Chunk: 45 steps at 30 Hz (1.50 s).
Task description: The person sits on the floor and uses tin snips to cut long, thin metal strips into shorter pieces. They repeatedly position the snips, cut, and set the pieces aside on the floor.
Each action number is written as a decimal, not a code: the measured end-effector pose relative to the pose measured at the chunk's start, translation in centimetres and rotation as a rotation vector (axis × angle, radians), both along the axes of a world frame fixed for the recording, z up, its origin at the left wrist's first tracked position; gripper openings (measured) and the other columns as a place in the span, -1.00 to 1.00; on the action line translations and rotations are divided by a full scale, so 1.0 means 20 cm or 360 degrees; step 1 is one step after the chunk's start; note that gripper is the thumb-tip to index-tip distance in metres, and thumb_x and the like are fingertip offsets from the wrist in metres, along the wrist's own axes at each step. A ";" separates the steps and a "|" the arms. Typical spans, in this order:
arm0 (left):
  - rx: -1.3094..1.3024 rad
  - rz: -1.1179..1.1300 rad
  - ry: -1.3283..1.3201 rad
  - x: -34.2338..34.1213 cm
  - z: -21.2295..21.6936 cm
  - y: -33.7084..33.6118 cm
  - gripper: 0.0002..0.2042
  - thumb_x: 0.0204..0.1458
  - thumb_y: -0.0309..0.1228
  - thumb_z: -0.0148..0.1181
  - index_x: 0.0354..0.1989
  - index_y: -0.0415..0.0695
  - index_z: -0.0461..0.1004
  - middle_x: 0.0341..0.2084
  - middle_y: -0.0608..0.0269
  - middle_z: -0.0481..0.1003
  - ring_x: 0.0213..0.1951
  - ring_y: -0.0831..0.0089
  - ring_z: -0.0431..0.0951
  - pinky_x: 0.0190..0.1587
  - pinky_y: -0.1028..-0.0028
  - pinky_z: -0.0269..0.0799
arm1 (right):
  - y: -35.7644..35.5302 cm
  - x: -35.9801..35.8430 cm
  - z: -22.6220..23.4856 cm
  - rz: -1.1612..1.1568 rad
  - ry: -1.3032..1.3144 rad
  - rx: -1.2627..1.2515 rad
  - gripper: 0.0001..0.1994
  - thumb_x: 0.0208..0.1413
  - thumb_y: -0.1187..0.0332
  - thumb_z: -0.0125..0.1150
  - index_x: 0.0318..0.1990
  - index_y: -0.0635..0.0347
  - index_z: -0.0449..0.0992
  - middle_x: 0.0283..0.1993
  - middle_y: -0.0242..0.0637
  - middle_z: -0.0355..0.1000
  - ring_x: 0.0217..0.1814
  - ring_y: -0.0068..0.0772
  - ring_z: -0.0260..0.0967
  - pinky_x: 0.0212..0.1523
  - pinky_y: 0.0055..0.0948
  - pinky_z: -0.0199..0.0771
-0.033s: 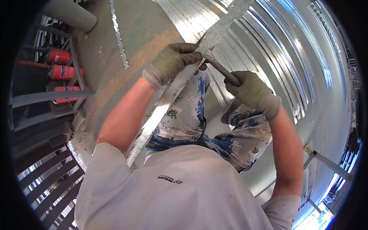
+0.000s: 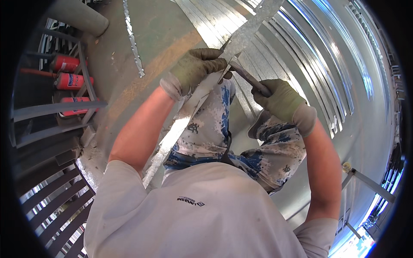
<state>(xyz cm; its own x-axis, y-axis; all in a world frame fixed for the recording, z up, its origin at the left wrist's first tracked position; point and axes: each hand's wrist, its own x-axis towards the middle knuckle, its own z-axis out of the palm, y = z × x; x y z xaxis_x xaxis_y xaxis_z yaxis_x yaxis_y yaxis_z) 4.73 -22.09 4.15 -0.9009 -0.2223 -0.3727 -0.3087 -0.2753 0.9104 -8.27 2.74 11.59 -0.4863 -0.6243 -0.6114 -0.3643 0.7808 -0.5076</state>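
Observation:
A long, shiny sheet-metal strip (image 2: 186, 112) with notched edges runs slantwise from beside my left arm, across my leg, to the upper right. My left hand (image 2: 195, 71), in a greenish work glove, closes around the strip near its middle. My right hand (image 2: 279, 99), gloved alike, wraps round the end of a grey long-handled hand tool (image 2: 247, 77). The tool's other end meets the strip's edge beside my left fingertips, where a small pointed flap of metal sticks up. How the tool's head touches the metal cannot be made out.
Many long metal strips (image 2: 309, 60) lie side by side ahead and to the right. Another notched strip (image 2: 134, 41) rests on the floor at the far left. Red fire extinguishers (image 2: 71, 81) stand in a metal frame (image 2: 56, 109) on the left, near a thick grey column (image 2: 79, 17).

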 end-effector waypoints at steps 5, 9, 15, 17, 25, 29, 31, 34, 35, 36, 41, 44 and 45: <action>-0.0033 -0.0033 0.0098 -0.01 -0.01 0.01 -0.71 0.50 -0.41 0.33 0.24 -0.33 0.70 -0.10 0.10 0.81 -0.07 0.46 0.78 0.06 0.45 0.70 | 0.03 -0.08 -0.05 -0.0069 -0.0273 -0.0110 -0.72 0.36 0.24 0.44 0.00 0.30 0.75 -0.29 -0.17 0.67 -0.32 -0.38 0.59 -0.21 -0.24 0.63; -0.0007 -0.0038 0.0067 0.00 0.02 0.02 -0.72 0.49 -0.41 0.34 0.22 -0.33 0.71 -0.11 0.10 0.82 -0.08 0.47 0.77 0.06 0.44 0.69 | 0.02 -0.10 0.02 -0.0211 -0.0610 -0.0102 -0.73 0.36 0.26 0.49 -0.01 0.31 0.76 -0.24 -0.23 0.73 -0.30 -0.48 0.63 -0.23 -0.37 0.66; -0.0036 -0.0006 0.0035 -0.01 0.03 0.05 -0.73 0.50 -0.44 0.33 0.22 -0.36 0.70 -0.09 0.08 0.82 -0.10 0.47 0.75 0.06 0.42 0.68 | 0.05 -0.19 -0.02 -0.0219 -0.0939 -0.0190 -0.69 0.38 0.25 0.49 0.03 0.38 0.74 -0.23 -0.15 0.74 -0.33 -0.36 0.74 -0.26 -0.39 0.80; -0.0055 -0.0004 0.0035 -0.01 0.04 0.05 -0.72 0.50 -0.44 0.33 0.22 -0.38 0.69 -0.08 0.08 0.82 -0.11 0.47 0.74 0.06 0.41 0.68 | 0.05 -0.22 -0.02 -0.0222 -0.1101 -0.0170 -0.67 0.37 0.25 0.52 0.04 0.41 0.74 -0.24 -0.13 0.74 -0.35 -0.32 0.75 -0.28 -0.37 0.83; -0.0169 0.0020 0.0020 0.00 0.03 0.06 -0.70 0.50 -0.43 0.33 0.23 -0.41 0.67 -0.07 0.07 0.81 -0.09 0.46 0.74 0.09 0.41 0.67 | 0.02 -0.28 -0.01 -0.0190 -0.1242 -0.0034 -0.59 0.27 0.21 0.63 0.03 0.44 0.74 -0.26 -0.05 0.75 -0.34 -0.24 0.78 -0.27 -0.30 0.88; -0.0181 -0.0016 0.0079 -0.01 0.03 0.08 -0.71 0.50 -0.45 0.32 0.23 -0.41 0.68 -0.08 0.06 0.81 -0.08 0.43 0.75 0.08 0.40 0.68 | 0.05 -0.30 0.01 -0.0172 -0.1397 -0.0054 -0.60 0.28 0.23 0.59 0.05 0.46 0.74 -0.26 0.00 0.75 -0.35 -0.20 0.78 -0.26 -0.26 0.89; -0.0134 -0.0011 0.0087 0.00 0.03 0.07 -0.71 0.50 -0.45 0.31 0.24 -0.41 0.68 -0.09 0.05 0.81 -0.09 0.43 0.75 0.07 0.39 0.68 | 0.06 -0.31 0.02 -0.0145 -0.1473 -0.0103 -0.62 0.30 0.25 0.56 0.05 0.46 0.74 -0.26 0.02 0.75 -0.35 -0.17 0.78 -0.26 -0.23 0.89; -0.0121 -0.0026 0.0126 0.01 0.02 0.06 -0.70 0.51 -0.45 0.31 0.25 -0.40 0.68 -0.10 0.06 0.81 -0.11 0.45 0.74 0.04 0.40 0.68 | 0.07 -0.32 0.03 -0.0171 -0.1551 -0.0123 -0.65 0.33 0.29 0.51 0.05 0.47 0.73 -0.25 0.04 0.74 -0.36 -0.14 0.77 -0.26 -0.17 0.91; -0.0127 -0.0035 0.0145 0.01 0.02 0.06 -0.71 0.51 -0.45 0.30 0.25 -0.40 0.68 -0.10 0.06 0.81 -0.13 0.46 0.73 0.03 0.40 0.68 | 0.08 -0.31 0.04 -0.0180 -0.1505 -0.0114 -0.65 0.33 0.30 0.50 0.05 0.47 0.73 -0.24 0.04 0.74 -0.35 -0.14 0.77 -0.25 -0.15 0.91; -0.0142 -0.0013 0.0112 0.00 0.04 0.07 -0.71 0.51 -0.44 0.30 0.24 -0.40 0.68 -0.10 0.07 0.81 -0.14 0.47 0.73 0.01 0.41 0.68 | 0.07 -0.30 0.04 -0.0180 -0.1457 -0.0105 -0.66 0.34 0.31 0.49 0.06 0.47 0.73 -0.24 0.04 0.74 -0.34 -0.14 0.77 -0.24 -0.13 0.92; -0.0110 0.0023 0.0004 -0.01 0.09 0.07 -0.72 0.52 -0.42 0.30 0.22 -0.37 0.70 -0.12 0.11 0.81 -0.19 0.53 0.71 -0.05 0.48 0.67 | 0.09 -0.25 0.02 -0.0254 -0.1323 -0.0152 -0.64 0.36 0.30 0.48 0.16 0.39 0.70 -0.14 -0.04 0.76 -0.24 -0.21 0.78 -0.23 -0.12 0.93; -0.0002 -0.0003 -0.0042 0.00 0.06 0.02 -0.73 0.52 -0.42 0.31 0.21 -0.36 0.70 -0.10 0.09 0.81 -0.19 0.51 0.71 -0.05 0.50 0.67 | 0.10 -0.18 0.02 -0.0233 -0.1185 -0.0232 -0.61 0.38 0.30 0.47 0.24 0.33 0.68 -0.04 -0.09 0.76 -0.14 -0.27 0.79 -0.15 -0.24 0.90; 0.0009 -0.0055 -0.0005 -0.01 0.06 0.00 -0.73 0.52 -0.42 0.32 0.20 -0.37 0.70 -0.09 0.08 0.81 -0.18 0.49 0.72 -0.04 0.49 0.67 | 0.11 -0.15 0.01 -0.0242 -0.1145 -0.0288 -0.61 0.39 0.30 0.46 0.26 0.32 0.68 -0.01 -0.11 0.76 -0.11 -0.29 0.78 -0.12 -0.29 0.88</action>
<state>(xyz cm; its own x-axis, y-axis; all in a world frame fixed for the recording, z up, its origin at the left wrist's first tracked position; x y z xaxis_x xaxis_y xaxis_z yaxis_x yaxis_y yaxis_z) 4.59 -22.03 5.31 -0.9068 -0.1891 -0.3769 -0.3211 -0.2697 0.9078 -11.27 4.91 11.75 -0.0949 -0.7031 -0.7047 0.2104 0.6777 -0.7046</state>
